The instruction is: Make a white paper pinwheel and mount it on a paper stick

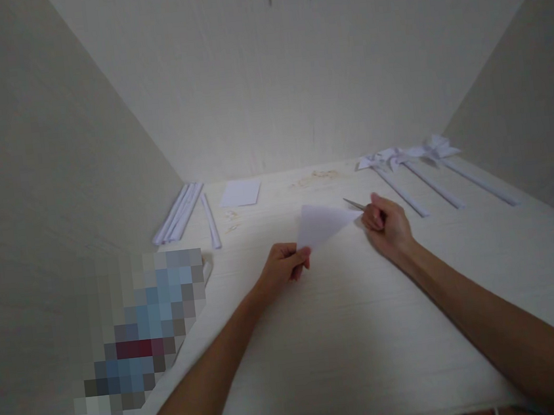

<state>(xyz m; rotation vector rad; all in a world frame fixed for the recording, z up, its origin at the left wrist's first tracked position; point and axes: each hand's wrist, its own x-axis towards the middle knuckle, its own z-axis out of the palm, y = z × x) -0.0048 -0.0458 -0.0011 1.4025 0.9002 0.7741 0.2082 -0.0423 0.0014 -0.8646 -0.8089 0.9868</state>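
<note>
At frame centre the left hand (283, 267) pinches a folded paper triangle (323, 224); the right hand (386, 222) grips scissors (354, 204) at its tip — cutting looks barely begun. Finished pinwheels (403, 156) lie upper right, rolled paper sticks (178, 212) upper left.
</note>
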